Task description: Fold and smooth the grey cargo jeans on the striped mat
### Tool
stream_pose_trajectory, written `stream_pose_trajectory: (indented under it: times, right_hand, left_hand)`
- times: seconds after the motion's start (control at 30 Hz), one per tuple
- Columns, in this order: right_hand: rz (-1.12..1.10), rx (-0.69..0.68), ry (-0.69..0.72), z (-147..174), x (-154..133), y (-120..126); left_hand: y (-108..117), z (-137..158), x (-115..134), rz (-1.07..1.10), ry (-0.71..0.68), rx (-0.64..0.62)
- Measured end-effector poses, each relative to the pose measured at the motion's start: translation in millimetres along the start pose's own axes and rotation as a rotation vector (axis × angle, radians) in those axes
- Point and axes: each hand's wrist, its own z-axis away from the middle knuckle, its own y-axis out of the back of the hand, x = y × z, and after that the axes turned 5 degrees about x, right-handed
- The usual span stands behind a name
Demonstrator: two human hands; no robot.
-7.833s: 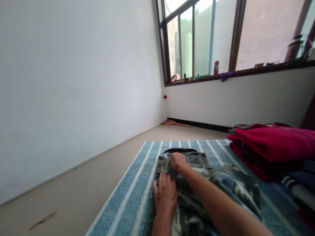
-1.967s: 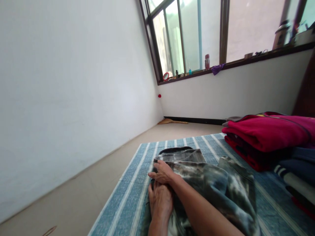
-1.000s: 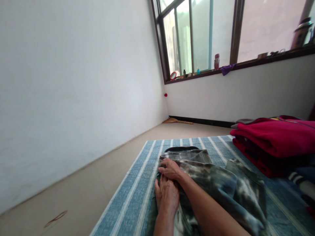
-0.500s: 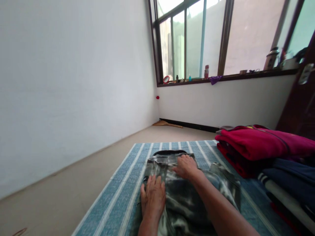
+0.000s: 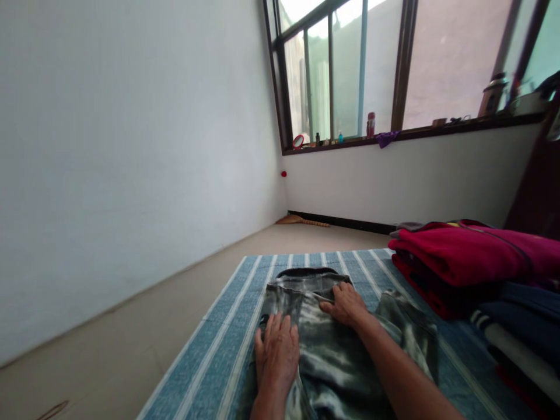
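Since a second ago, both hands have parted and now lie flat and spread on the grey tie-dyed garment (image 5: 326,350), gripping nothing. It lies on the blue striped mat (image 5: 219,361), its long axis running away from the person, its dark waistband at the far end. One left hand (image 5: 276,356) presses its near left part; one right hand (image 5: 346,304) rests farther up, near the waistband. To the right sits one stack of folded clothes (image 5: 472,262), red on top. On the window sill (image 5: 415,133) stand several small bottles.
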Motion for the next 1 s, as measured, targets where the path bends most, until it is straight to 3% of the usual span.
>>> stream_pose_trajectory:
  times: [0.37,0.73,1.0]
  right_hand:
    - [-0.016,0.009,0.002,0,4,-6]
    - [-0.027,0.016,-0.005,-2,3,-8]
    - [-0.039,0.029,-0.015,-1,0,-7]
  left_hand:
    - [15,2,11,-0.013,0.052,-0.026]
    - [11,2,7,-0.019,0.035,-0.013]
    - [9,-2,-2,0.028,0.046,-0.126]
